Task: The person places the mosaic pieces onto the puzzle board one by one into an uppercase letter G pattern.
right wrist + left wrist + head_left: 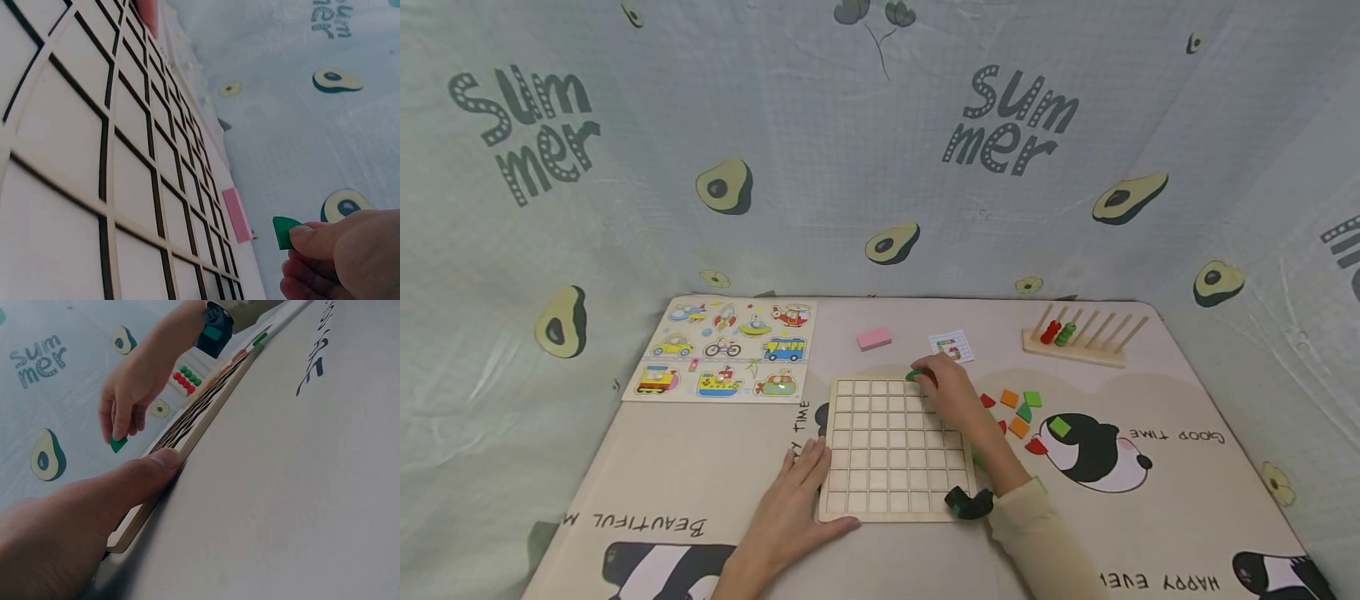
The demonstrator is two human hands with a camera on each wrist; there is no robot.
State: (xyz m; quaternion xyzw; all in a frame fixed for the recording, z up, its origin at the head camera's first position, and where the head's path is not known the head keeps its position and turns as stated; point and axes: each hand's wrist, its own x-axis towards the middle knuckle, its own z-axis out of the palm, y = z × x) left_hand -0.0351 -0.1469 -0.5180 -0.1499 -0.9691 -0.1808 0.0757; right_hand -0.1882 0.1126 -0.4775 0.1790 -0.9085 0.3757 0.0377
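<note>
A wooden grid board (pixel 880 450) with rows of square cells lies in the middle of the table. My left hand (pixel 786 508) rests at its lower left edge, fingers straight and thumb on the near rim. In the left wrist view that thumb (pixel 140 478) touches the board's frame. My right hand (pixel 951 396) is over the board's far right corner. Between thumb and fingers it pinches a green quarter-circle piece (pixel 284 232), which the right wrist view shows held above the surface.
Loose red, orange and green pieces (pixel 1018 427) lie right of the board. Behind it are a pink block (pixel 874 338) and a pattern card (pixel 952 345). A vehicle picture board (pixel 722 350) lies back left, a wooden peg rack (pixel 1075 346) with beads back right.
</note>
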